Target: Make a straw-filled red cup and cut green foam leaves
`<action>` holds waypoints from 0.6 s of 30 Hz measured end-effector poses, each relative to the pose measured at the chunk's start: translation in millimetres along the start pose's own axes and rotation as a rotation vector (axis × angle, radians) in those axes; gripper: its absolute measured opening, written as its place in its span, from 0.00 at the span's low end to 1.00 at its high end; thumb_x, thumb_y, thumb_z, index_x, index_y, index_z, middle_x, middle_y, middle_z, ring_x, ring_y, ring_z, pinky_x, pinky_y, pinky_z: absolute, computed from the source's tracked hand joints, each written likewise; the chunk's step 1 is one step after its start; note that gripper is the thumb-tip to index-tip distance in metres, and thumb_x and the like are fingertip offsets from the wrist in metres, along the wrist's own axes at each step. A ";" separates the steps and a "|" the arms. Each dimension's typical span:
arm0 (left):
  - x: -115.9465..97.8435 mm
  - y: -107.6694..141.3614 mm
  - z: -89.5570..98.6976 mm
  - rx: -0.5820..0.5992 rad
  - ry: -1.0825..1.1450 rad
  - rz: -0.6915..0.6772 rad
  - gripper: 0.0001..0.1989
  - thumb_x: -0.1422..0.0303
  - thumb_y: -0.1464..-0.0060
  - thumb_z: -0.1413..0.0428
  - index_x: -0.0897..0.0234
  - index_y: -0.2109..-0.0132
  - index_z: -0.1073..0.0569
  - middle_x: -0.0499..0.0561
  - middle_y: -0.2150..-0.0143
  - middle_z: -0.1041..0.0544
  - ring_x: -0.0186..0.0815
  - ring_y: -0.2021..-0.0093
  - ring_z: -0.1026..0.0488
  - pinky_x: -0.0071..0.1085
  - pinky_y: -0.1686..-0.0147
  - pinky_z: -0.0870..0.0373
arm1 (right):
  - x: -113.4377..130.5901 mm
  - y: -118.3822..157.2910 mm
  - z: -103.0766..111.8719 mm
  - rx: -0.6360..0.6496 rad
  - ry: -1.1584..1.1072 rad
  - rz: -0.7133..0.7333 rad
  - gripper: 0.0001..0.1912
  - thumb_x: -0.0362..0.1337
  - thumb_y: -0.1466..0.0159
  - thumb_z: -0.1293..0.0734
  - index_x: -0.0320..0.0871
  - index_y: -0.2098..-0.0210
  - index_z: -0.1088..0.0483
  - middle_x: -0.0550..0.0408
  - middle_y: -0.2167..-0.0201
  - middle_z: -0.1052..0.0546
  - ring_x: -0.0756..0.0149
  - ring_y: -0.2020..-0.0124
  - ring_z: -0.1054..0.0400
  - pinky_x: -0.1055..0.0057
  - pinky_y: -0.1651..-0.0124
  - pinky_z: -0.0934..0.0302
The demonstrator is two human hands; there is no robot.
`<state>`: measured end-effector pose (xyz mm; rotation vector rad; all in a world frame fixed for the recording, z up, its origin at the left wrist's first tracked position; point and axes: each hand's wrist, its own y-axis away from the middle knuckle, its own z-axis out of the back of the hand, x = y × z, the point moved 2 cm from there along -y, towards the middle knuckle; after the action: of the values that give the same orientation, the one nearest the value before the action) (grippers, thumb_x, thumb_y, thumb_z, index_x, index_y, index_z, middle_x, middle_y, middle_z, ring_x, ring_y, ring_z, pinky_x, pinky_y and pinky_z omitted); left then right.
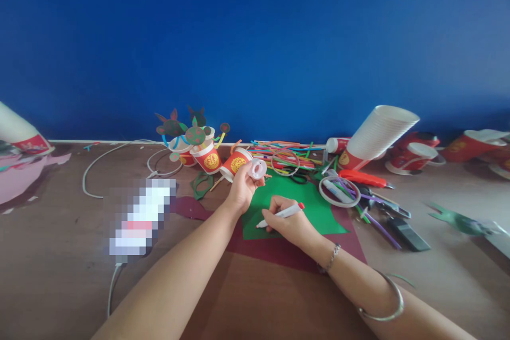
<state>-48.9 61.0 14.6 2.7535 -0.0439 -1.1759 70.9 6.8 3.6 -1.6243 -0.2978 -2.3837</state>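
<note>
My left hand (242, 187) is raised above the left edge of a green paper sheet (308, 199), its fingers closed around a small round translucent ring that looks like a roll of clear tape (257, 169). Lower and to the right, my right hand (287, 219) grips a white marker (290, 212) with a red end. The marker's tip points left, close over the green sheet; whether it touches the paper I cannot tell. Beneath the green sheet lies a dark red sheet (274, 256).
Behind my hands stand decorated red paper cups (211, 158) and a heap of coloured sticks (279, 151). To the right are stacked white cups (376, 135), a red-orange cutter (364, 178) and a clear ring (339, 192). A phone (141, 223) with its cable lies left.
</note>
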 end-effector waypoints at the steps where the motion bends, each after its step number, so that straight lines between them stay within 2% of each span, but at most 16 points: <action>1: 0.1 -0.1 0.1 0.001 0.000 -0.001 0.12 0.62 0.55 0.46 0.69 0.68 0.29 0.49 0.75 0.29 0.29 0.79 0.35 0.27 0.78 0.39 | 0.2 0.2 -0.2 -0.003 0.004 0.002 0.11 0.35 0.46 0.37 0.44 0.82 0.43 0.60 0.87 0.28 0.68 0.82 0.31 0.78 0.81 0.44; 18: 0.5 -0.3 0.4 0.021 0.017 0.000 0.11 0.62 0.56 0.45 0.67 0.69 0.30 0.48 0.76 0.30 0.29 0.79 0.34 0.27 0.78 0.39 | 0.0 0.9 -0.1 -0.021 0.024 -0.006 0.11 0.35 0.47 0.37 0.45 0.83 0.44 0.61 0.88 0.30 0.69 0.83 0.32 0.78 0.82 0.45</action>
<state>-48.9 61.2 14.0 2.7818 -0.0542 -1.1586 71.1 6.0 3.6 -1.6053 -0.2741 -2.4167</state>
